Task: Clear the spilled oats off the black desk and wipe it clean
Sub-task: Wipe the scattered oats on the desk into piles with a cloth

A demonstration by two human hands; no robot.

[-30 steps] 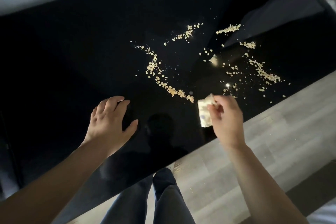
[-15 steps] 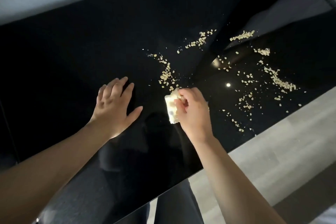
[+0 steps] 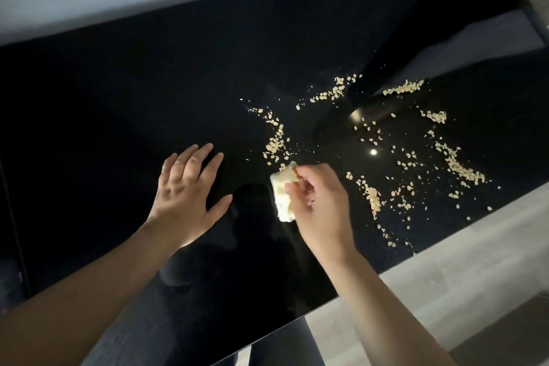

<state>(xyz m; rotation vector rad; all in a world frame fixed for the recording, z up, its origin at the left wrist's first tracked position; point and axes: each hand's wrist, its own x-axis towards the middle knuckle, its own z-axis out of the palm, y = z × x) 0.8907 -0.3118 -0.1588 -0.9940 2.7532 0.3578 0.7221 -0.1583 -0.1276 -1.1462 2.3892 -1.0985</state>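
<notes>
Early days, as I read it. Nearly all of the job is left. Oats (image 3: 276, 142) lie scattered over the R half of the black counter (image 3: 118, 98):
- a curved trail just beyond the pad
- a small bunch further back
- two short streaks toward the far R
- a long streak near the R end
- a loose scatter w/ a short line close to the front edge

No gathered pile shows anywhere. The surface is glossy w/ reflections, so can't tell if any part has been wiped yet.

R hand (image 3: 320, 208) has its fingers curled tight round a pale pad (image 3: 282, 199) — sponge or folded cloth, can't tell which. The pad's far corner is touching the near end of the curved trail. Whether its lower edge presses on the counter or sits just above it, can't say.

L hand (image 3: 187, 190) lies flat on the counter just beside the pad. Its fingers are straight and spread, holding nothing, prob. bracing.

Still to do, by my guess: sweep each cluster together, get the lot off the counter w/o flicking bits onto the floor (image 3: 475, 246) past the front edge, then wipe the whole top.
</notes>
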